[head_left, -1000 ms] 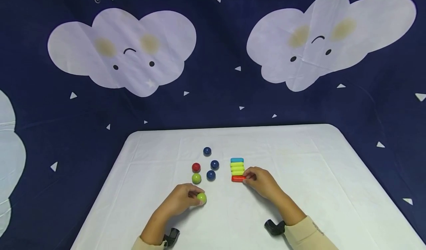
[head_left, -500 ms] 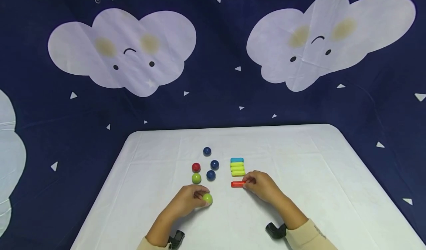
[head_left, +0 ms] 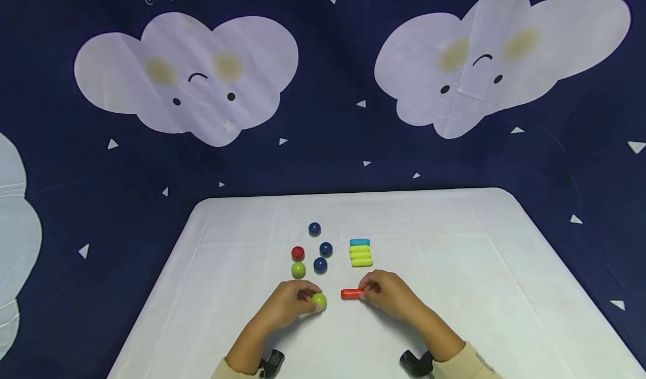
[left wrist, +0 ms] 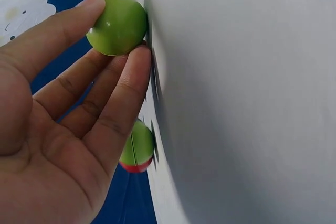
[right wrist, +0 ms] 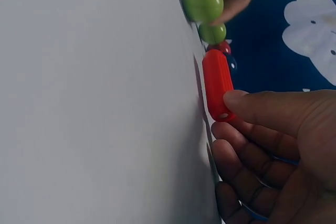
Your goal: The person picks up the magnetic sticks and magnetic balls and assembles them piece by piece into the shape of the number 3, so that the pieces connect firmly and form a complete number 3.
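Between thumb and fingers, my left hand point(head_left: 287, 305) pinches a green ball point(left wrist: 117, 24) low over the white table point(head_left: 434, 227). My right hand point(head_left: 390, 295) holds a red ridged stick point(right wrist: 216, 85) by its right end; its left end points at the green ball, with a small gap between them. Beyond the left hand lie a second green ball point(head_left: 298, 269) and a red ball point(head_left: 298, 253), with three blue balls point(head_left: 320, 265) to their right. Past the right hand, three yellow sticks point(head_left: 360, 255) and a blue stick point(head_left: 360, 242) lie side by side.
A dark blue cloth backdrop point(head_left: 323, 160) with white clouds hangs behind the table's far edge. Black wrist mounts point(head_left: 416, 363) sit below both wrists, close to the table.
My right hand has drawn the red stick away from the row of sticks, toward me and to the left. My left hand has shifted right with the green ball.
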### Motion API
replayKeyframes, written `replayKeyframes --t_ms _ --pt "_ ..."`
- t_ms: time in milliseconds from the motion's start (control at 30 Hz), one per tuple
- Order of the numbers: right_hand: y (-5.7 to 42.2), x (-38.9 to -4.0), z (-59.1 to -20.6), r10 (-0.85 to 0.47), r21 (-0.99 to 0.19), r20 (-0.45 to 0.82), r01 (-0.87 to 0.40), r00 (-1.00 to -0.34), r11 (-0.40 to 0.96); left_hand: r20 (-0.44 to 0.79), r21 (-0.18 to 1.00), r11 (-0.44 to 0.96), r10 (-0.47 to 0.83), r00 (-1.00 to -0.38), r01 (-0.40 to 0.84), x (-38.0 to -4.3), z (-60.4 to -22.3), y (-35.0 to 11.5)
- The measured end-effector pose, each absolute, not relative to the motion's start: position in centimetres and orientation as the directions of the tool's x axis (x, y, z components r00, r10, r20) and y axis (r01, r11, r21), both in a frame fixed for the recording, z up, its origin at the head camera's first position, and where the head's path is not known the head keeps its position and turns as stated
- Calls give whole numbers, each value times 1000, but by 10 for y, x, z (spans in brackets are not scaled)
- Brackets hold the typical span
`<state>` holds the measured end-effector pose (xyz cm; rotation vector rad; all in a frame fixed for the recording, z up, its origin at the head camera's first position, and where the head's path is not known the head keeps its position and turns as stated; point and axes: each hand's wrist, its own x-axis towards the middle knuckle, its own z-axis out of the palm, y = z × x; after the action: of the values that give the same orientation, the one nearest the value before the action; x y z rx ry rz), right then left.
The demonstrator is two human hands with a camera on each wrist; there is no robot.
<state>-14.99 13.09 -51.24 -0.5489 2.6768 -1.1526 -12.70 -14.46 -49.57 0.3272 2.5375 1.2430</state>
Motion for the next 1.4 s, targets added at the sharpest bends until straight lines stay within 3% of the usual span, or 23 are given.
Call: replayKeyframes --t_ms 467,1400 --pt "117 -142 -518 -475 -755 9 -317 -880 574 -156 803 591 338 -928 81 -126 -497 -135" --pt "127 -147 -527 -485 -843 -69 -209 -872 496 -153 834 547 346 -926 66 -125 -503 -138"
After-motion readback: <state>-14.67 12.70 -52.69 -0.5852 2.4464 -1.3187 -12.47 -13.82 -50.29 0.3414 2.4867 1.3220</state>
